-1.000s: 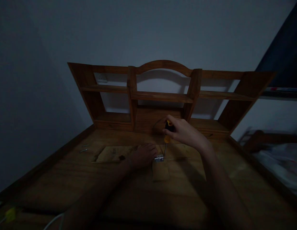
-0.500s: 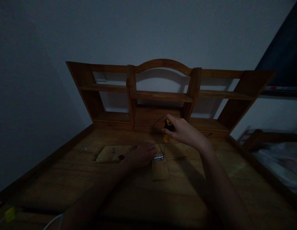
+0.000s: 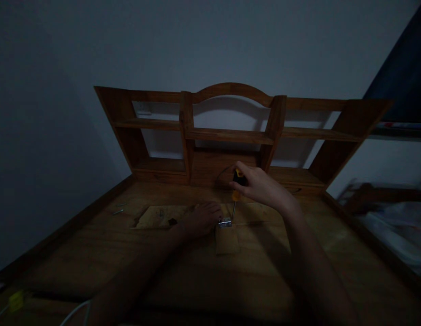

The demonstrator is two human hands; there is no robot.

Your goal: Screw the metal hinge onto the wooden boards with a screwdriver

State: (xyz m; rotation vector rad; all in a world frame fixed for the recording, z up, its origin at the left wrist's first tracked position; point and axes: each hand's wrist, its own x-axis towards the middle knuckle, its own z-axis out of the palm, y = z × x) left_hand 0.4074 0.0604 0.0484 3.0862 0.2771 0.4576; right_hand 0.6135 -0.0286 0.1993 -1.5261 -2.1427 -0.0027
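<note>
My right hand [image 3: 253,183] is closed around the black and yellow handle of a screwdriver [image 3: 236,195]. The screwdriver stands nearly upright, its shaft tip down at the right edge of a small shiny metal hinge [image 3: 225,222]. My left hand [image 3: 204,218] rests low beside the hinge, fingers bent together and fingertips at its left edge; their exact grip is dark. Below the hinge lies a small square piece of wood [image 3: 227,241]. A longer rough wooden board [image 3: 156,217] lies flat, partly hidden under my left hand.
The wooden desk [image 3: 183,283] has a shelf unit [image 3: 229,135] along its back. A few screws [image 3: 118,211] lie at the left. Raised edges run along both sides. A yellow object [image 3: 16,300] and a white cable [image 3: 76,311] are at the front left.
Almost nothing differs. Both hands, the screwdriver and the hinge hold their places, with only a tiny shift of the view.
</note>
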